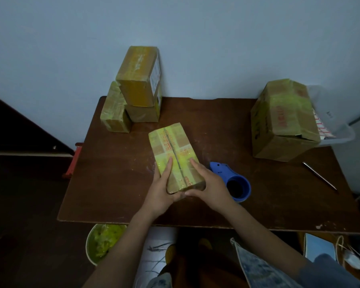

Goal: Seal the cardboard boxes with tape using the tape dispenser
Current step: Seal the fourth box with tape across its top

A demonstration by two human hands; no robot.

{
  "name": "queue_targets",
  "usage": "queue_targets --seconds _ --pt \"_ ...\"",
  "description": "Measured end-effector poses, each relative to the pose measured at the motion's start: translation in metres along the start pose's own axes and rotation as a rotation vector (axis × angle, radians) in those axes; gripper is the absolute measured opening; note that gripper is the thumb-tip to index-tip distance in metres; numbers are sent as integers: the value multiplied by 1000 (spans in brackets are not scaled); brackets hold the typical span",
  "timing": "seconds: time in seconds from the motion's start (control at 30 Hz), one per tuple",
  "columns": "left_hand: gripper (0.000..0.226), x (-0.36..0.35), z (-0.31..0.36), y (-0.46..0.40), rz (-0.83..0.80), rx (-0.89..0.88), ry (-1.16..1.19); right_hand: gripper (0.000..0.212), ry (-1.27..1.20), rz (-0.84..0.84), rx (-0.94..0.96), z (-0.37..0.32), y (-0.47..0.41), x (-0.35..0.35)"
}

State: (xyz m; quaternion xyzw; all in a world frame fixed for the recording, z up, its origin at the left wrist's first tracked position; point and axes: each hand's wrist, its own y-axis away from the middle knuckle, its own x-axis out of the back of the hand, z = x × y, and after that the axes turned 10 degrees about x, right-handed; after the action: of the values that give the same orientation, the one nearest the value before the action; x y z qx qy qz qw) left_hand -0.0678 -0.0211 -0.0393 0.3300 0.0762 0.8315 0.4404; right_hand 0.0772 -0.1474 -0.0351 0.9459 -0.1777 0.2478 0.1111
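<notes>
Now the brown table (116, 179) carries everything: a big taped carton (283, 121) at its far right corner, three stacked boxes (133, 90) at its far left. Near its middle lies a small taped box (172, 150); the left hand (161, 188) and right hand (208, 183) grip its near end, fingers flat on top. The blue tape dispenser (231, 179) rests just right of it.

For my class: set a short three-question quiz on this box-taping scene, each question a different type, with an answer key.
1. True or false: the blue tape dispenser is in the person's right hand.
2. Which hands hold the box at the table's middle? A) left only B) right only C) both
3. Fill in: a thin metal pen-like tool lies on the table near its ____ edge.

Key: 1 false, it lies on the table beside that hand. 2 C, the left hand and right hand both press its near end. 3 right.
</notes>
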Motion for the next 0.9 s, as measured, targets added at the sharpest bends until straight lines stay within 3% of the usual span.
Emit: queue_targets --seconds 0.3,0.47,0.67,0.8,0.9 --pt "134 -3 8 3 108 89 57 105 211 9 -26 -8 -9 -1" --pt "146 3 2 -4 17 149 111 114 300 -65 -162 -11 -18 0" --pt "144 6 10 -8 -44 158 91 84 317 -36 -140 -16 -18 0" --pt "136 16 14 -12 -117 200 20 61 51 -31 -60 -23 -14 12" --pt "136 30 9 -15 -211 309 80 57 -79 68 -147 -26 -20 20"
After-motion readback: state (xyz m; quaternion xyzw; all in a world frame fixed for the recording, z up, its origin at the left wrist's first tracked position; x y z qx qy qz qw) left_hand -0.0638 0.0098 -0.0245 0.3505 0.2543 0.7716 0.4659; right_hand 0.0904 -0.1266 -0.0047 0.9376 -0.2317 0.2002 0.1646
